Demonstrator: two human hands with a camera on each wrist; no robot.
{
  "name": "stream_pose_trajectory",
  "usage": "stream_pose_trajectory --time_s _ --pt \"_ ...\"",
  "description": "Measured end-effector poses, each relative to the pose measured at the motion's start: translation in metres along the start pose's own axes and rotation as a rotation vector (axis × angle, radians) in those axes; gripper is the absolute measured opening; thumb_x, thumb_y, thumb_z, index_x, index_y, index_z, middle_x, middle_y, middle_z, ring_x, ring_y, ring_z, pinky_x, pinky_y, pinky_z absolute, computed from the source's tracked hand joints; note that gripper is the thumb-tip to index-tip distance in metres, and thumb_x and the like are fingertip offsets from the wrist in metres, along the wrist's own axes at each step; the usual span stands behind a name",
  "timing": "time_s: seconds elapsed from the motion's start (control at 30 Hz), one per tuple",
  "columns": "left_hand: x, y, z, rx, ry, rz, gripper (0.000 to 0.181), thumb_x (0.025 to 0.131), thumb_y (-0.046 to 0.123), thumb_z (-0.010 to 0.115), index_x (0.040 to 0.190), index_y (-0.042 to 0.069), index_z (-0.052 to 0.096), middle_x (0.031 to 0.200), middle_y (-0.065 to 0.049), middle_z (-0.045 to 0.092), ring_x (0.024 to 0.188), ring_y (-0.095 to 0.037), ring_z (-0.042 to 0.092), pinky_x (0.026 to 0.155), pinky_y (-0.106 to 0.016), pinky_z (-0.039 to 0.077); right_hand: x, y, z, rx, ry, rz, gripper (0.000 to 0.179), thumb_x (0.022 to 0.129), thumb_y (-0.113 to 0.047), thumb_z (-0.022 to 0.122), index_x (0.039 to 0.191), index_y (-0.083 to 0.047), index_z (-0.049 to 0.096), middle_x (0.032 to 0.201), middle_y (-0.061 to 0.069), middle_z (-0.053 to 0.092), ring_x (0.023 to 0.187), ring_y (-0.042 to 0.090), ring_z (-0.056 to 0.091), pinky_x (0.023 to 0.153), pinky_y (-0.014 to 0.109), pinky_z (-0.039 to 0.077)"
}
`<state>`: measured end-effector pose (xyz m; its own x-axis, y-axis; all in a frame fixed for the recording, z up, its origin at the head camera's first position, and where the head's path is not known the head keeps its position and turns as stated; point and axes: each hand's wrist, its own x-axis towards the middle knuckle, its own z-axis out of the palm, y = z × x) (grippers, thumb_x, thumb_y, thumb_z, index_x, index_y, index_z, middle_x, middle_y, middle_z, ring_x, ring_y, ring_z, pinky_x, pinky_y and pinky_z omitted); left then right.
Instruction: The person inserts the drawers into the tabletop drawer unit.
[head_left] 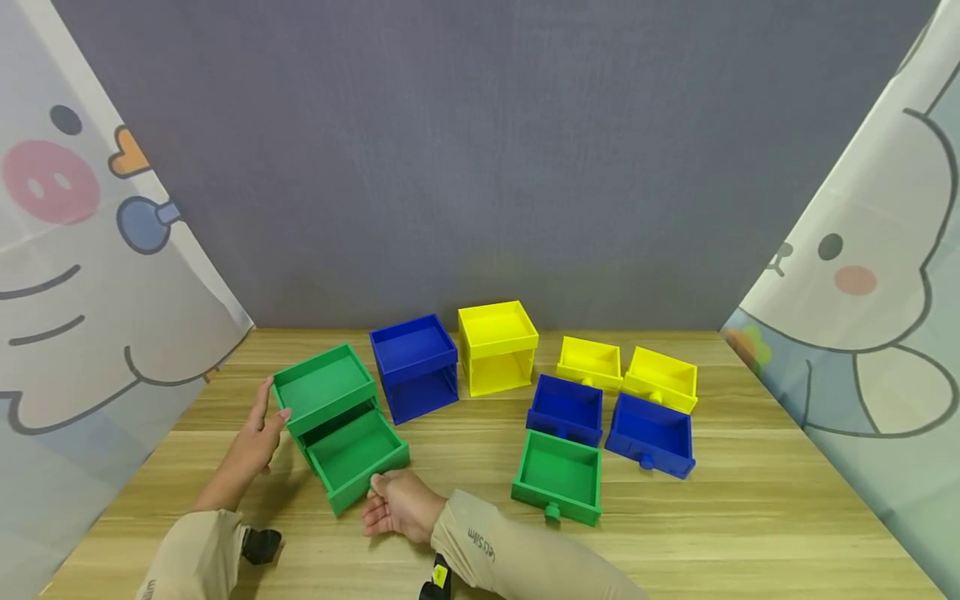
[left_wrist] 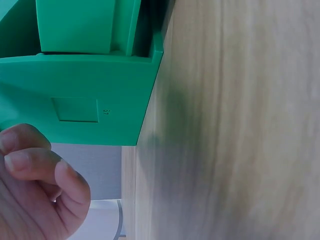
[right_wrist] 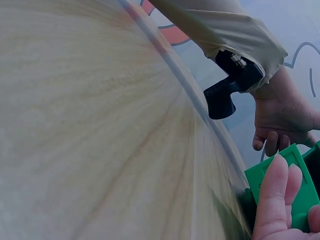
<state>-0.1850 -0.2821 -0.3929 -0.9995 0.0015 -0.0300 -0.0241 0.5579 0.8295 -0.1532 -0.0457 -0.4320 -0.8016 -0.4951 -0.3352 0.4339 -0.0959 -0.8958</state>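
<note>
A green drawer cabinet (head_left: 322, 392) stands at the left of the table, with a green drawer (head_left: 360, 454) sticking out of its front. My left hand (head_left: 257, 433) rests against the cabinet's left side, its thumb at the top rim. In the left wrist view, the other fingers (left_wrist: 35, 160) are bent close to the side panel. At the drawer's front is my right hand (head_left: 405, 506), thumb at the front panel and fingers below. It seems to pinch the drawer's knob, which the hand hides. The right wrist view shows two fingers (right_wrist: 275, 190) before the drawer front.
Blue (head_left: 415, 367) and yellow (head_left: 498, 346) cabinets stand right of the green one. Farther right lie a loose green drawer (head_left: 558, 471), two blue drawers (head_left: 566, 408) (head_left: 651, 433) and two yellow drawers (head_left: 590, 360) (head_left: 662, 379). A grey panel (head_left: 480, 167) rises behind.
</note>
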Motion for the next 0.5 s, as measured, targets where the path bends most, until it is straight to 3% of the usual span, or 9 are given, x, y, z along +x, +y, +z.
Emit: stream_pose_trajectory --time_s 0.07,0.17,0.5 --pt "0.0003 -0.0002 0.0004 0.0 0.001 0.003 0.069 0.104 0.039 0.028 0.151 0.022 -0.02 0.083 -0.024 0.047 0.05 -0.013 0.032 0.042 -0.029 0.038 0.0003 0.0004 0.0002 0.008 0.002 -0.007 0.026 0.103 -0.009 0.035 0.079 -0.009 0.047 0.064 0.003 0.05 0.052 0.009 0.048 0.068 0.036 0.055" --pt "0.0012 -0.0005 0.0009 0.003 0.006 0.003 0.068 0.105 0.038 0.028 0.151 0.022 -0.02 0.061 -0.003 0.034 0.047 -0.01 0.029 0.042 -0.028 0.037 0.0009 0.0019 0.0014 0.027 0.015 -0.027 0.026 0.103 -0.009 0.035 0.079 -0.008 0.047 0.064 0.003 0.05 0.051 0.009 0.047 0.064 0.032 0.054" --pt "0.0021 -0.0004 0.0012 -0.01 0.017 -0.001 0.068 0.105 0.037 0.029 0.151 0.023 -0.019 0.061 -0.001 0.033 0.047 -0.01 0.03 0.041 -0.027 0.037 -0.0006 0.0065 0.0051 0.048 0.03 -0.072 0.027 0.104 -0.009 0.034 0.079 -0.008 0.046 0.066 0.001 0.05 0.05 0.006 0.048 0.061 0.029 0.054"
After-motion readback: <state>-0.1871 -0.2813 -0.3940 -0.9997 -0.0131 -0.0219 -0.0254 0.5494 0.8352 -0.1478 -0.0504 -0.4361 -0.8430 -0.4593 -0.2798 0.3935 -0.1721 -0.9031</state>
